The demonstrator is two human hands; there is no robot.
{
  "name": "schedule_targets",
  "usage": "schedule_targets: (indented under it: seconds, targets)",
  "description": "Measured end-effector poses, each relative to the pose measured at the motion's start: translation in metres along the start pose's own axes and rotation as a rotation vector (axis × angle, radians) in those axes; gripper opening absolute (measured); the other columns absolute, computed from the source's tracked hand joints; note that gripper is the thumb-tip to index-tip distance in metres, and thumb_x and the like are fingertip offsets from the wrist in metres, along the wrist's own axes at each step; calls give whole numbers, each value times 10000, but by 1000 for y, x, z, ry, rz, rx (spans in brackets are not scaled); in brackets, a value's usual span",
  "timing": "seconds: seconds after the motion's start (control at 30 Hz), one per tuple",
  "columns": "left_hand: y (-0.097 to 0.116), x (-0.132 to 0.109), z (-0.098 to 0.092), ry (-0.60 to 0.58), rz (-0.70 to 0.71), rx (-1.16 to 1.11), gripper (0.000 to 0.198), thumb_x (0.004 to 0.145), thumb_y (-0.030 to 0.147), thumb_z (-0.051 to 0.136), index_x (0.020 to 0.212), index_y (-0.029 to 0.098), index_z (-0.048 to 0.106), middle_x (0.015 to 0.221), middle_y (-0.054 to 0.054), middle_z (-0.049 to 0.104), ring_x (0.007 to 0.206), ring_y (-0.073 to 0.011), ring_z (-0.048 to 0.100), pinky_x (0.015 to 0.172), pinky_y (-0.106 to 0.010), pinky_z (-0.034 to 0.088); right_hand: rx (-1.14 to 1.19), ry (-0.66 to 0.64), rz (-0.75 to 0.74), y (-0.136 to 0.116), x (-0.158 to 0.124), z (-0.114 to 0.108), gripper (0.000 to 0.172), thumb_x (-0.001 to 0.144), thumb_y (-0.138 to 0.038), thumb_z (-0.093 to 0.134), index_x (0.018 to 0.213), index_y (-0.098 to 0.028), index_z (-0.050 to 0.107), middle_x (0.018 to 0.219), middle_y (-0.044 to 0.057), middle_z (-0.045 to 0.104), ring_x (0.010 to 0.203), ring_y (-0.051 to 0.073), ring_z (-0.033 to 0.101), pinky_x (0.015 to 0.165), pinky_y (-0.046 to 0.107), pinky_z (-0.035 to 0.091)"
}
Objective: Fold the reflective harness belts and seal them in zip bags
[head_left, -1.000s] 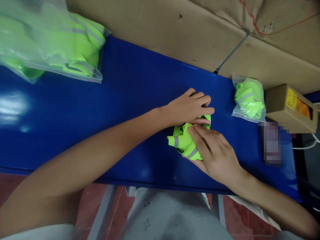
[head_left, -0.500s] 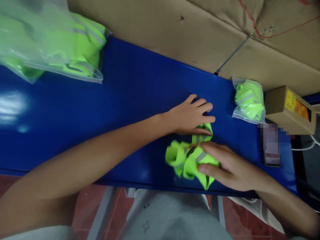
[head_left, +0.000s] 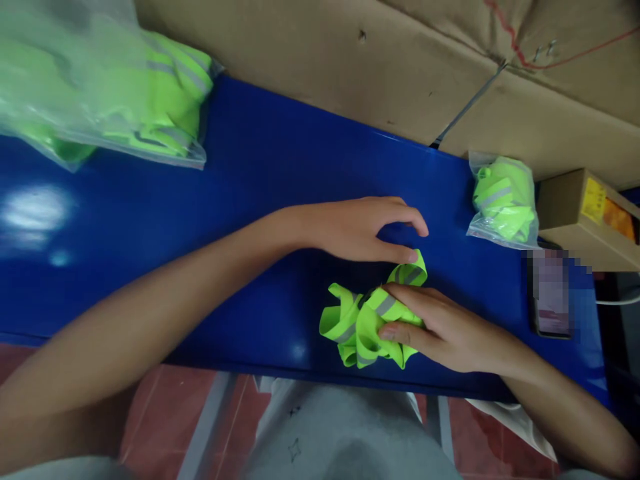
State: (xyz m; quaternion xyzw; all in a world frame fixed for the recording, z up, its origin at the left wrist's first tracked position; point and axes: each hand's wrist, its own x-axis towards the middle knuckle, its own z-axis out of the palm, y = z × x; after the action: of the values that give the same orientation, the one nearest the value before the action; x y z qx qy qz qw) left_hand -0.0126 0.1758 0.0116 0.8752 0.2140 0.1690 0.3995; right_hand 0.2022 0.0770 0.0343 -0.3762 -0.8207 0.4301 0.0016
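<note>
A crumpled neon-green vest with grey reflective stripes (head_left: 365,317) lies near the front edge of the blue table (head_left: 250,193). My right hand (head_left: 440,327) grips the vest's right side, fingers curled round the fabric. My left hand (head_left: 360,230) hovers just behind the vest with its fingers curved; its thumb tip touches the vest's upper corner and nothing shows inside the hand.
A small clear bag with a folded green vest (head_left: 503,200) lies at the right. A large clear bag of green vests (head_left: 110,93) sits at the back left. A cardboard box (head_left: 587,220) and a phone (head_left: 550,297) are at the far right. Cardboard sheets (head_left: 350,60) stand behind the table.
My right hand pulled the vest toward the table's front edge and closed on it. My left hand lifted off the vest and its fingers curled.
</note>
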Motion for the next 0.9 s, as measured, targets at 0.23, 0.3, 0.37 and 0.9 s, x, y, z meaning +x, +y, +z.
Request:
schedule_targets:
  seconds: [0.23,0.3,0.37,0.9]
  targets:
    - [98,-76,38,371,124,561,161,987,232,554,1064,208,693,1098,-32,687,1072,-164,637,957,-288,533,131,121,-118,2,2,5,488,1048,-430,563,1466,-181,521,1253,114,685,1133,208,681,1000,341,557]
    - [109,-94,63,401,191,659,114,940,208,624,962,252,727,1023,17,690,1009,-159,625,997,-307,503,78,218,-151,8,6,7,489,1050,-436,551,1470,-186,535,1207,107,671,1068,192,678,956,333,568]
    - [109,-102,84,348,129,833,190,943,225,627,1088,266,742,1140,3,702,1050,-178,634,974,-337,523,-11,295,-188,14,10,10,456,1049,-441,541,1418,-177,594,1130,99,671,979,184,674,886,329,579]
    - [70,-74,100,326,-7,929,375,1018,432,579,1253,158,678,1269,-106,731,1130,-280,690,926,-448,557,-325,783,-360,30,14,28,227,1019,-101,443,997,-171,658,1058,89,716,1011,208,670,900,367,482]
